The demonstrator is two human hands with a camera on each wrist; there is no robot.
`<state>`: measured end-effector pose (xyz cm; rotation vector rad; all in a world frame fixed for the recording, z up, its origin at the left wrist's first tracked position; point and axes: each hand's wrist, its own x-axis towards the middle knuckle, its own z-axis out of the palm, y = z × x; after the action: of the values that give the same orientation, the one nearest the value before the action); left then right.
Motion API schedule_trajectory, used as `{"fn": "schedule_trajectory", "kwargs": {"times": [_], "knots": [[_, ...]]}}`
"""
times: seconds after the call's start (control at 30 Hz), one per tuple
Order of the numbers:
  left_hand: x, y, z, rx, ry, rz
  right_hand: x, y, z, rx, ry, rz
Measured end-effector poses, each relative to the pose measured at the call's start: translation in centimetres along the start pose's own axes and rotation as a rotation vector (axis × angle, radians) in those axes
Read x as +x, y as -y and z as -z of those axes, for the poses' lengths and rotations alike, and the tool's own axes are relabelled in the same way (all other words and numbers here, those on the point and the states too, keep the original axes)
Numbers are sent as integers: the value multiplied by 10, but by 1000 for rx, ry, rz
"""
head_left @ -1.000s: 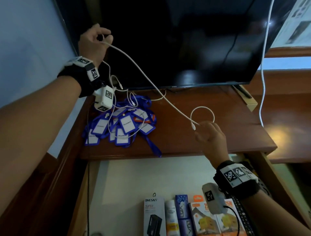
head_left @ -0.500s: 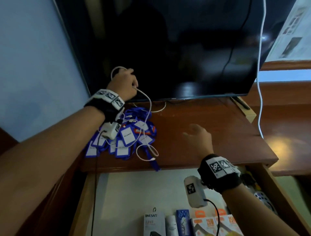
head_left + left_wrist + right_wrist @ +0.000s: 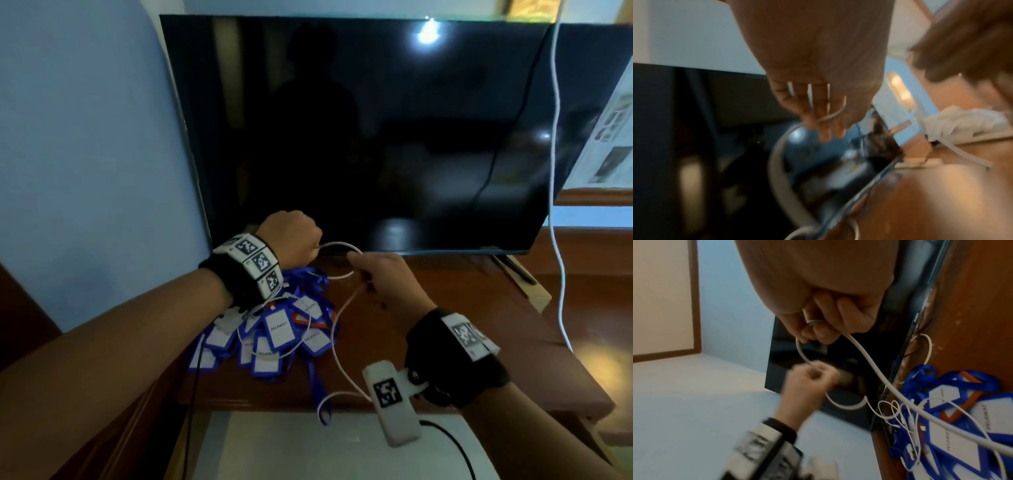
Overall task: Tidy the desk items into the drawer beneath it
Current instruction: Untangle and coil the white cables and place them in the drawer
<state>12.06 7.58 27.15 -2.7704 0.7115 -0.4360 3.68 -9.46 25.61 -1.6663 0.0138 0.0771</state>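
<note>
A thin white cable (image 3: 337,329) runs between both hands above the wooden desk (image 3: 445,325). My left hand (image 3: 291,236) grips coiled turns of it in a fist in front of the dark monitor. My right hand (image 3: 380,274) pinches the cable a short way to the right, and a small loop (image 3: 337,244) arches between the two hands. The right wrist view shows the cable (image 3: 869,360) passing through my right hand's fingers (image 3: 824,331) and on to the left fist (image 3: 813,374). The loose tail (image 3: 323,404) hangs over the desk's front edge.
A heap of blue lanyards with white name badges (image 3: 274,335) lies on the desk's left part, under my left wrist. The large dark monitor (image 3: 376,137) stands at the back. Another white cord (image 3: 556,205) hangs at the right. The open drawer (image 3: 291,445) shows below the desk edge.
My right hand rose from the desk and took hold of the cable near my left hand. The left hand came lower and nearer the desk, and the camera tipped upward.
</note>
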Motion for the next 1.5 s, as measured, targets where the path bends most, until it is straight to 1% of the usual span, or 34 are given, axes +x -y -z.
{"fn": "schedule_trajectory", "kwargs": {"times": [0.07, 0.13, 0.17, 0.23, 0.3, 0.37, 0.43, 0.5, 0.6, 0.67, 0.7, 0.77, 0.87, 0.93, 0.97, 1.0, 1.03, 1.1, 1.17, 1.2, 1.27, 1.33, 1.37, 1.43, 1.5], "knots": [[-4, 18, -27, -61, 107, 40, -1, 8, 11, 54, -57, 28], [-11, 37, -54, -179, 232, 190, 2, 17, 21, 114, -104, 50], [-15, 47, -66, -238, 259, 282, 4, 20, 26, 141, -124, 60], [-22, 61, -86, -325, 277, 414, 7, 25, 36, 155, -181, 77], [-27, 68, -97, -347, 292, 487, 8, 24, 48, 157, -242, 96], [-26, 72, -103, -331, 281, 546, 9, 18, 61, 231, -292, 111], [-22, 75, -105, -325, 265, 585, 7, 12, 75, 298, -322, 123], [-21, 76, -108, -351, 250, 608, 3, 7, 86, 307, -355, 143], [-23, 66, -115, -347, 188, 628, -8, 3, 98, 377, -419, 172], [-27, 62, -120, -320, 168, 650, -10, 1, 111, 456, -460, 156], [-27, 62, -124, -313, 179, 676, -9, 0, 119, 491, -469, 137], [-28, 66, -127, -318, 235, 720, -8, -6, 135, 489, -449, 82], [-24, 69, -131, -308, 363, 708, -10, -24, 152, 380, -425, 0], [-17, 69, -133, -277, 463, 653, -12, -39, 155, 212, -396, -79], [-10, 69, -130, -300, 488, 641, -12, -45, 156, 109, -378, -118], [-2, 67, -121, -390, 477, 661, -11, -50, 155, 18, -358, -148], [3, 61, -104, -524, 416, 692, -11, -52, 153, -48, -340, -164], [15, 50, -67, -706, 192, 738, -9, -50, 145, -110, -305, -156], [29, 38, -28, -804, -1, 722, -6, -39, 131, -148, -263, -97], [36, 32, -10, -794, -62, 679, -3, -31, 123, -156, -237, -53], [46, 16, 23, -652, -147, 552, 1, -14, 106, -131, -185, 39], [54, 2, 45, -510, -179, 456, 6, 5, 92, -134, -113, 122], [56, -7, 54, -445, -182, 419, 8, 13, 86, -159, -80, 148], [60, -25, 66, -331, -230, 339, 12, 28, 75, -210, -25, 177], [60, -37, 69, -302, -269, 274, 13, 37, 69, -206, -4, 187]]}}
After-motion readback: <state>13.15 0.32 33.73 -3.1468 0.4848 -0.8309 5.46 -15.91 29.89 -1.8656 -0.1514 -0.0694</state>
